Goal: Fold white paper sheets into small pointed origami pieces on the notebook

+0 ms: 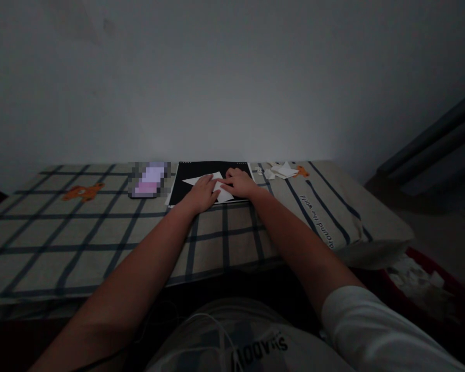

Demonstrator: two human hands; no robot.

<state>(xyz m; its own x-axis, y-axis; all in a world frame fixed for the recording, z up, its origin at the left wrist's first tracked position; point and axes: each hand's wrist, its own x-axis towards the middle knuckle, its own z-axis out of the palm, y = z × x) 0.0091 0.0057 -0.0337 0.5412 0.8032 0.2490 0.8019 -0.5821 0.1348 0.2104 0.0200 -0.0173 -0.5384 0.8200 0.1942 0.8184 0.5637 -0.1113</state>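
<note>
A folded white paper [225, 193] with pointed corners lies on a black sheet [184, 173] on the table. My left hand [203, 194] rests flat on the paper's left part, its fingers spread and pointing away from me. From the right, my right hand [239, 183] touches the paper near its middle, the index finger stretched out to the left and the other fingers curled. Part of the paper is hidden under both hands.
A pixelated phone-like object [152, 179] lies left of the black sheet. White paper scraps [282, 171] lie to its right. The checked tablecloth [139, 227] hangs over the front edge, and a red bin [416, 254] of scraps stands low at the right.
</note>
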